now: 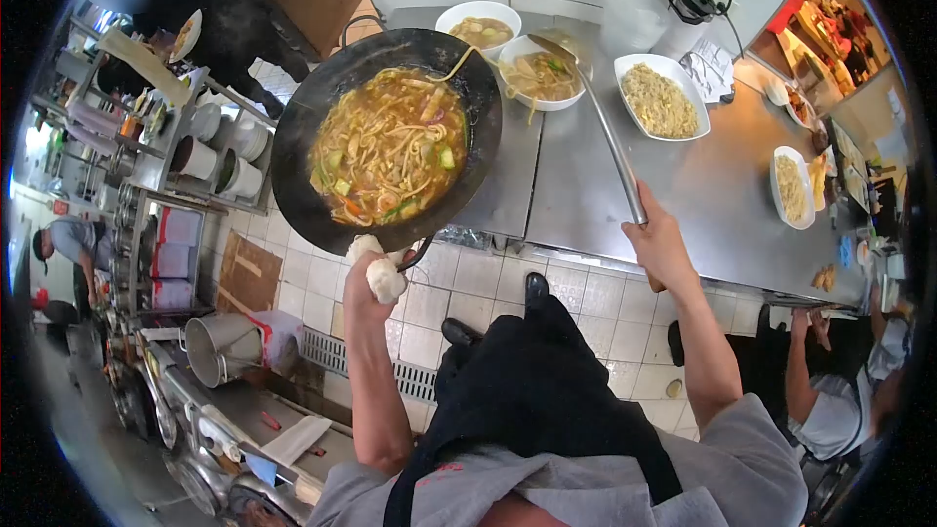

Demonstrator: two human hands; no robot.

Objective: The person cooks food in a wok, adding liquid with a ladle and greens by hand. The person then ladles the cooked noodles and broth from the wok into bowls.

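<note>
A dark wok (298, 127), filled with noodles (390, 151), vegetables and brown sauce, is held in the air in front of the body, with its right side beside and partly over the edge of the steel counter (576, 190). Its mouth is turned up toward the camera; any exact tilt cannot be told. Its two loop handles are set on a line running from near the body to the far left. One noodle is draped over the rim on the bowl side.

The near handle is gripped by the left hand (360, 280), with the fingers closed around a white cloth (385, 282). The left forearm is extended forward, almost straight up the view.

A long ladle (610, 132) is clamped in the right hand (661, 236), its wooden end left jutting out toward the body. The shaft is slanted away and leftward, and its head is brought over the nearer white bowl (558, 103). The right arm is bent at the elbow, with the forearm angled forward and inward.

Noodles and broth are seen in that bowl and in the round bowl (478, 6) just behind it. Farther right, a white dish (673, 136) is filled with yellowish rice. At far left, a plate (185, 36) is carried by a person in dark clothes (234, 24).
</note>
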